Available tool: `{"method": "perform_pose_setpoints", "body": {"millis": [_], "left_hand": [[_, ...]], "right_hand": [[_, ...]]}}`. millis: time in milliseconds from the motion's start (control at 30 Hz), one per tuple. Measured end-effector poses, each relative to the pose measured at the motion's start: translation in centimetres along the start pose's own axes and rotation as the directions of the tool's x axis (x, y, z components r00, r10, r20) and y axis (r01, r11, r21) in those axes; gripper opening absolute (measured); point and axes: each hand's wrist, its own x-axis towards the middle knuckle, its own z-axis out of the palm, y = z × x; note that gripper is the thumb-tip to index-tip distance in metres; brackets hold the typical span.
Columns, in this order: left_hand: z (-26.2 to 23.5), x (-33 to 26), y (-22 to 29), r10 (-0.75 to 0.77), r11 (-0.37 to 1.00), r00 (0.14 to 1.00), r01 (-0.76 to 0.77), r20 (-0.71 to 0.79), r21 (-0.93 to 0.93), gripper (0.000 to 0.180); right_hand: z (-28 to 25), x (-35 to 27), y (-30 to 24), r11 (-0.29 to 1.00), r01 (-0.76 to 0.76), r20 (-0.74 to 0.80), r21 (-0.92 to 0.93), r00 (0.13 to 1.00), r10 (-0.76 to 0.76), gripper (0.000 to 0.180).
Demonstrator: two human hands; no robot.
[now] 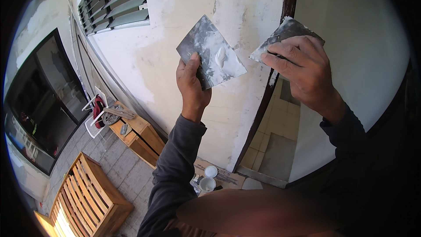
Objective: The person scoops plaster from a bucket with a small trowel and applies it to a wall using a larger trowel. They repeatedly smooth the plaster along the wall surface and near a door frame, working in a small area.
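Observation:
My left hand [192, 81] grips a flat dark square plate [209, 39] by its lower left side, the thumb lying on its face. White filler paste is smeared over that plate, with a thicker dollop [220, 57] right of its middle. In my right hand [307, 68] is a second dark, thin filling blade [287, 30], pinched between thumb and fingers, with white paste along its left edge and top corner. The blade is beside the dark door frame [288, 0], apart from the left plate. Behind both is a patchy cream and white wall [175, 0].
A louvred window [116, 4] is at upper left. Below stand a wooden cabinet [147, 136] with tools on top, a white chair [93, 125] and a slatted wooden bench [83, 193]. An open tub [207, 184] and its white lid [211, 171] lie on cardboard by the doorway.

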Motion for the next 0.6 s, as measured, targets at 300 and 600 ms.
{"method": "perform_pose_setpoints", "body": {"millis": [300,600], "left_hand": [[0.1,3.1,2.2,0.074,0.996,0.996,-0.070,-0.050,0.060,0.026],[6.6,21.4,-3.3,-0.053,0.994,0.944,0.081,0.326,-0.071,0.032]], "right_hand": [[-0.2,1.0,0.1,0.999,0.029,0.262,-0.019,0.965,-0.023,0.026],[-3.7,5.5,15.8,0.832,-0.276,-0.217,-0.481,0.957,0.192,0.043]]}}
